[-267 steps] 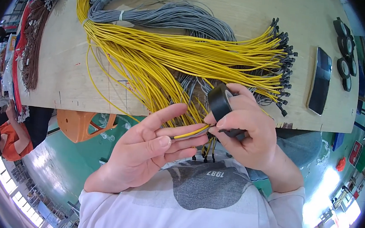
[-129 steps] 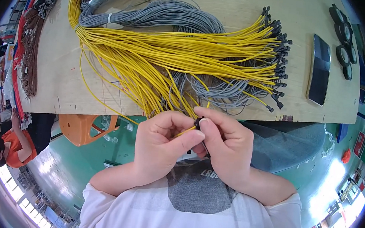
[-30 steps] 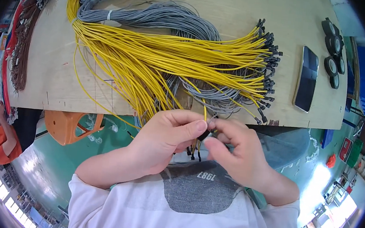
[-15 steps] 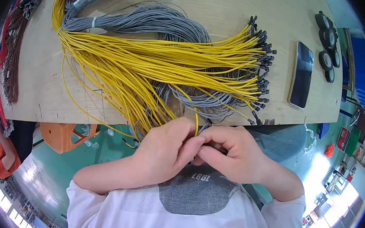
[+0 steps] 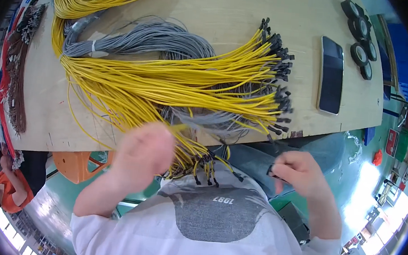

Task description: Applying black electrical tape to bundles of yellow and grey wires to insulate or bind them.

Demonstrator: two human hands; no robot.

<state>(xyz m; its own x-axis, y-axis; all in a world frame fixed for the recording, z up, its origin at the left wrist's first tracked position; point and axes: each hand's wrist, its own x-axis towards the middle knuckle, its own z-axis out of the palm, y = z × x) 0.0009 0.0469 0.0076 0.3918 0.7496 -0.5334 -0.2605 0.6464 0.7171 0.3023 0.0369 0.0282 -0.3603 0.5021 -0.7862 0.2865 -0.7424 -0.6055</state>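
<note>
A thick bundle of yellow cables with black connector ends fans out across the table toward the right. More yellow cables hang over the near edge, their black ends dangling in front of my shirt. My left hand is raised beside these hanging cables, smeared by motion, so its fingers cannot be read. Apart from it on the right, my right hand is closed, pinching a small black piece whose kind is hard to make out. Grey cables, tied with a white band, lie behind and under the yellow ones.
A phone lies at the right of the table, near several rolls of black tape. Brown cables run along the left edge. An orange stool stands below the near edge. Another person in an orange top is at far left.
My hands were together at the near edge by a yellow cable. Now they are apart, left hand leftward and right hand rightward. The hanging cable ends have come into sight between them.
</note>
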